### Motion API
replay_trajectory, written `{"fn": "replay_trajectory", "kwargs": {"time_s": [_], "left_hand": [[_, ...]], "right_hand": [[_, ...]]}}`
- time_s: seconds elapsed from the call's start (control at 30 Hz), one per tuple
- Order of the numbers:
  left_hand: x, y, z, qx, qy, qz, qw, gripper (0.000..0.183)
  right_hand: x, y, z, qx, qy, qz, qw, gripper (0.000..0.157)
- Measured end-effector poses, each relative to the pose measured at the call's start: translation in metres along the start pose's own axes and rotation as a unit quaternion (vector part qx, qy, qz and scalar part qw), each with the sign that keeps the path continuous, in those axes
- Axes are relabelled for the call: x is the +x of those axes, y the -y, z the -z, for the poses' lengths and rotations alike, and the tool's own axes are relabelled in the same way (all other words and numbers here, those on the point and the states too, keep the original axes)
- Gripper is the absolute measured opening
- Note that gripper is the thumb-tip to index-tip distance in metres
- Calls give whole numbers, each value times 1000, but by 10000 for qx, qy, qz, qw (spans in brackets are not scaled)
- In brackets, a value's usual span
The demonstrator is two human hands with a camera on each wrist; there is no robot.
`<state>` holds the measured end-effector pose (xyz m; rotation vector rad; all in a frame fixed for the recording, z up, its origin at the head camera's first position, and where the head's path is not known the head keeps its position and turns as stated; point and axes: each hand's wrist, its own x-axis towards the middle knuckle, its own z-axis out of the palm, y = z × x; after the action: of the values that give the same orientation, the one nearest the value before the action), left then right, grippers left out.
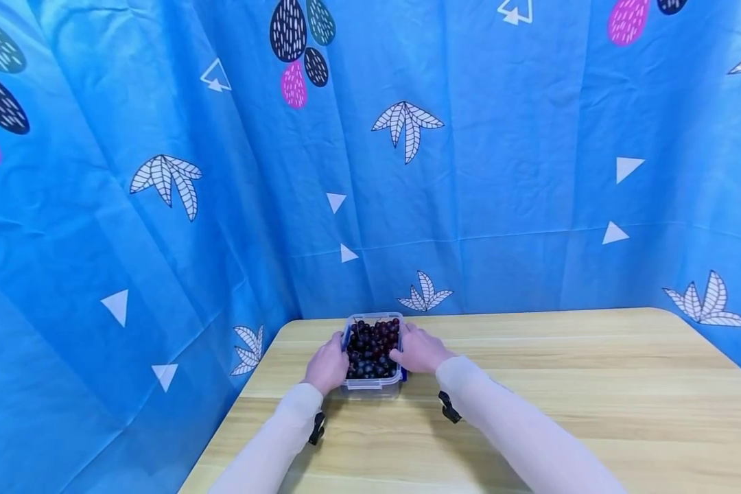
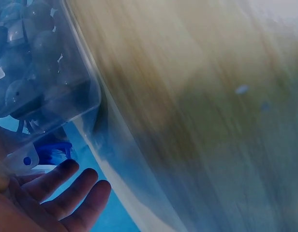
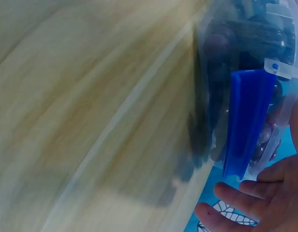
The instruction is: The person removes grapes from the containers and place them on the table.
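A clear plastic container point(image 1: 372, 385), lidless on top and with blue side clips point(image 3: 249, 121), is filled with dark red and near-black grapes point(image 1: 370, 350). It is level, at the far left part of the table; whether its base touches the wood I cannot tell. My left hand point(image 1: 328, 363) grips its left side, the thumb at the rim. On the opposite side my right hand point(image 1: 421, 348) holds the rim, thumb over the edge by the grapes. In the right wrist view several fingers point(image 3: 245, 198) extend past the hanging blue clip.
The light wooden table point(image 1: 568, 384) stretches away to the right of the container. A blue patterned curtain point(image 1: 506, 171) hangs behind the table and along its left side. Black bands point(image 1: 448, 407) show at the wrists below white sleeves point(image 1: 519, 425).
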<state>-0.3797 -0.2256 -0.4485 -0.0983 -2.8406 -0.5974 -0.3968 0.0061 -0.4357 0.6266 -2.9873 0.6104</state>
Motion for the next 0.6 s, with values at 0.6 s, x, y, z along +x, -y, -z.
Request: {"fn": "replay_trajectory", "kwargs": {"time_s": [0.6], "left_hand": [[-14,-11,-4,489,129,-422,9978,53]], "right_hand": [[-25,-5,7,-334,216,-35,9992,80]]}}
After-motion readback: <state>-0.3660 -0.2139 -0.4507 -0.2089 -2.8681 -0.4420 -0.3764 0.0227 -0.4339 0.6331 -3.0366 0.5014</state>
